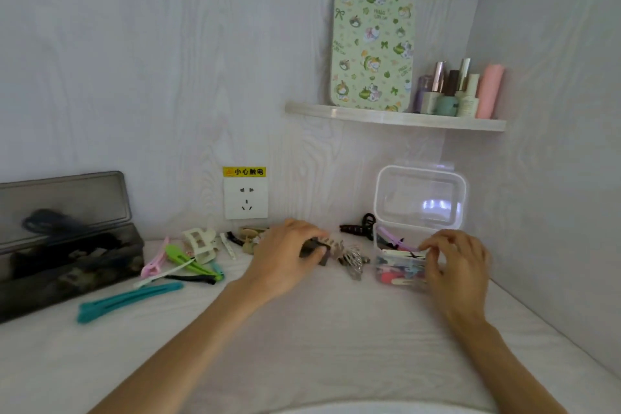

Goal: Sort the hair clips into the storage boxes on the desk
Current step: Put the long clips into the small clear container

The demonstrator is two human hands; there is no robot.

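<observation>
1. Leftmost, smoky grey box (67, 265) on the desk (302, 346), lid up; dark items inside, too murky to name.
2. Beside it, loose clips on the desk: long teal clip (129, 301), green clip (188, 260), pink clip (154, 262), cream claw clip (200, 244).
3. Mid-desk, left hand (285, 257), fingers curled round a dark claw clip (314, 252); silver clips (354, 260) just beside.
4. Right, clear box (400, 262), lid open, holding small coloured clips; right hand (453, 262) at its rim, fingertips pinching a slim clip over the contents.
5. Judged step: sorting midway, many clips still outside.
6. Next likely: drop slim clip in clear box; lift dark claw clip, choose its box.
</observation>
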